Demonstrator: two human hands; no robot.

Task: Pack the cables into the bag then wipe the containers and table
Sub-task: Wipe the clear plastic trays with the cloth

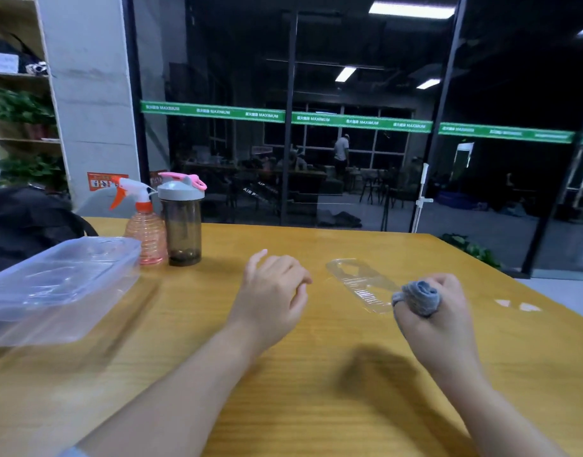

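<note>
A crumpled grey cloth [420,297] is balled in the clenched right hand [436,311] above the wooden counter [316,374]. The left hand [273,291] hovers loosely curled, holding nothing. The green window strip [283,115] reads "MAXIMUM".

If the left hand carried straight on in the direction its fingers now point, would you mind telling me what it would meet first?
Probably the clear plastic package lying flat on the table. The left hand, loosely curled and empty, points right and slightly away, toward the package's near edge. Depth is uncertain; the hand may pass above it.
</note>
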